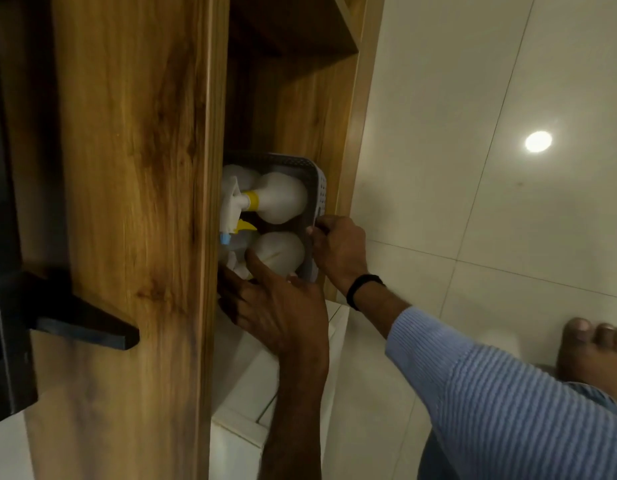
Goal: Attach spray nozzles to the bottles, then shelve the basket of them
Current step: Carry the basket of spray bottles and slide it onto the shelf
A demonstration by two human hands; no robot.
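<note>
A grey perforated basket [319, 183] sits partly inside a wooden shelf compartment [300, 98]. It holds several white spray bottles [283, 197] with yellow collars and white nozzles [232, 202]. My right hand [338, 249] grips the basket's near right rim, thumb over the edge. My left hand [279, 306] holds the basket's near lower edge, its thumb against a white bottle [279, 251]. The wooden panel hides the basket's left part.
A tall wooden side panel [134, 202] with a black bracket [85, 323] stands at the left. White drawer units [251, 393] lie under the shelf. Glossy white floor tiles [473, 168] spread to the right, and my bare foot [591, 355] shows at the right edge.
</note>
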